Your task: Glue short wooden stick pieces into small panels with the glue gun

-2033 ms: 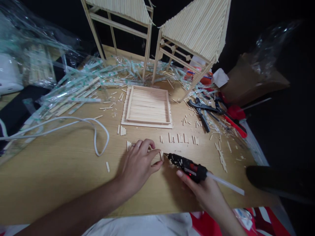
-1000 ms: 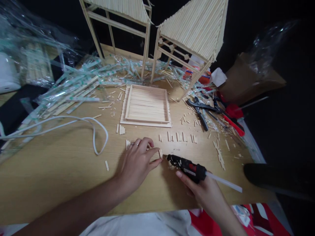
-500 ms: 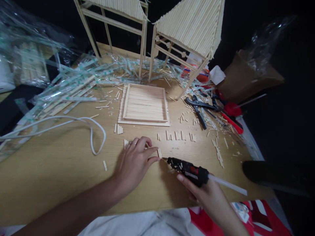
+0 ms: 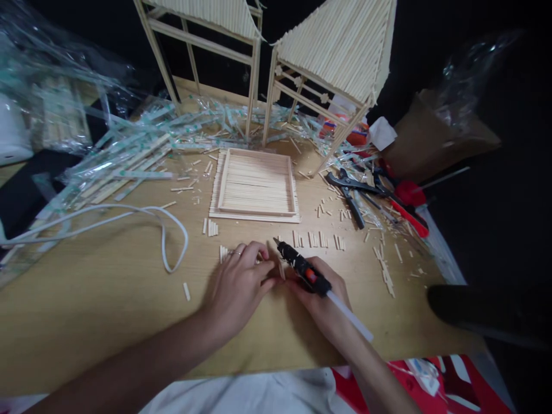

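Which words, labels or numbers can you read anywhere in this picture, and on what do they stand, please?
None can be read.
The plastic sleeves carry green print, too blurred to read.
The orange packet behind the stick house is too small.
The glue gun in the right hand shows no legible mark.

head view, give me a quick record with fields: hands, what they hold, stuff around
left hand: flat on the table, fingers pinching small sticks
right hand: holds the glue gun, nozzle pointing away from the person
sticks: between the two hands
tray: stick-built, square, beyond the hands
short stick rows: right of the gun's nozzle
cable: white, looped at left
pliers: at right
stick houses: two, at the back
wrappers: clear, piled at back left
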The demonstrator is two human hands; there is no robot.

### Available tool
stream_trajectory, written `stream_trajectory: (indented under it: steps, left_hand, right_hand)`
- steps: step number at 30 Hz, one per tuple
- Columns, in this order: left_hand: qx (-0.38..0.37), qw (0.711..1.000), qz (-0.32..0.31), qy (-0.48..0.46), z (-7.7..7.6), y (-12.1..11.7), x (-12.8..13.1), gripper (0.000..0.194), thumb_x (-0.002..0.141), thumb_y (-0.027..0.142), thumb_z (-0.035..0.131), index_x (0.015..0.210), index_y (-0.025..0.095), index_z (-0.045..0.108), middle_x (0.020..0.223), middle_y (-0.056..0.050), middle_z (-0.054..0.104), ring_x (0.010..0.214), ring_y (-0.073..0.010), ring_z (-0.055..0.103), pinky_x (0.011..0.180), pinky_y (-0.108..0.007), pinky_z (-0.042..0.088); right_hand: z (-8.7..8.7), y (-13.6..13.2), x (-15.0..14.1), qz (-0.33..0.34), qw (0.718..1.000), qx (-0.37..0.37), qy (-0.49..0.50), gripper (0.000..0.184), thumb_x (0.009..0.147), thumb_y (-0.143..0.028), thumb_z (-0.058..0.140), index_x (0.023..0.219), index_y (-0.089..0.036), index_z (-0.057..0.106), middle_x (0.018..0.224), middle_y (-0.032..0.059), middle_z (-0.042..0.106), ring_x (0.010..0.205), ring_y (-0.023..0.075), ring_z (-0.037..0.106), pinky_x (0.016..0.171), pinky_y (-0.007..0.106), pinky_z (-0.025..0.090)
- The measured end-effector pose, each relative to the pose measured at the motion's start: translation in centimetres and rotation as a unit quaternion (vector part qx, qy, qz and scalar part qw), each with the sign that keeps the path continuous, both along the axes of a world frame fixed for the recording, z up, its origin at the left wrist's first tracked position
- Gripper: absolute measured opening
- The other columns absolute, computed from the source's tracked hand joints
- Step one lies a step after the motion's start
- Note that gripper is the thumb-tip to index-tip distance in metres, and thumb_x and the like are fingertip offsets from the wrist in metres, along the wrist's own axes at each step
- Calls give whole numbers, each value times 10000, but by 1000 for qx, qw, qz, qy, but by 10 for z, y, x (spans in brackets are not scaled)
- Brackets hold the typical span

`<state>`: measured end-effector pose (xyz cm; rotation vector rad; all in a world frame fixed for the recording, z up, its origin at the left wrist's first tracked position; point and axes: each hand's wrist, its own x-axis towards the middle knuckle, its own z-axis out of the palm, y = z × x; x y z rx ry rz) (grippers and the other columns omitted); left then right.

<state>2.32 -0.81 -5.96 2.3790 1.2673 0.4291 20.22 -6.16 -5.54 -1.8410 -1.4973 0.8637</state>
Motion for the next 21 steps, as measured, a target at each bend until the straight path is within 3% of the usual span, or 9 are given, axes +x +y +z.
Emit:
stream_trajectory:
  steps: [21]
  left_hand:
    - [-1,1000,-9,-6,-2,0,-1,98,815,295,644,888,230,646,1019,-26,537,911,-211,487,771,-367,430]
  right_hand:
    - [-2,4,-2,-7,998,46,-39,127,736,-207,676,808,-214,572,781,-6,581,714,156,542,639,263,407]
